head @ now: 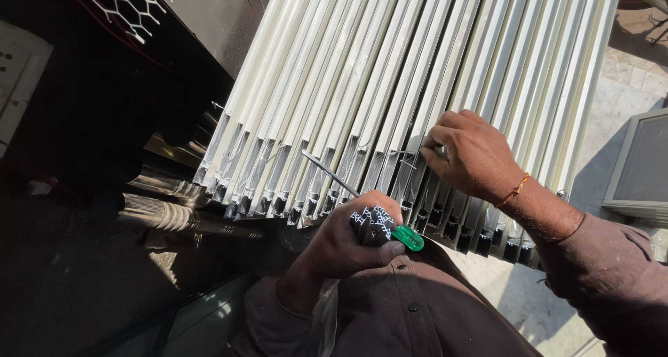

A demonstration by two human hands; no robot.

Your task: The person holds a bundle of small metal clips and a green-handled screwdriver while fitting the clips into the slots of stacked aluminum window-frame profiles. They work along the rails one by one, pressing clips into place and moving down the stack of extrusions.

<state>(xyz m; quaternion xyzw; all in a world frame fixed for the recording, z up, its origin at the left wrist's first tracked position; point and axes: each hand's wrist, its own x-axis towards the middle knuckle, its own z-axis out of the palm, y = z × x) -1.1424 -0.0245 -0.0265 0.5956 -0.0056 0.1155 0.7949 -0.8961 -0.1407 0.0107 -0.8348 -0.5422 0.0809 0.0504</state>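
Sunlit paved ground (626, 85) is showing on the right, dark shadow on the left — between them a stack of cream metal strips (390, 72) is leaning toward the person. The left hand (348, 242) is gripping a green-handled screwdriver (362, 204) plus several small dark clips (372, 221). The right hand (470, 152) is pinching a thin wire clip (407, 159) at a strip's end — how many ends are finished, I cannot tell.

My left hand (348, 242) was curled into a closed fist near my chest, wrist bent. My right hand (470, 152) reached forward, palm down, fingertips (433, 148) pinched together, forearm angled back toward my right.
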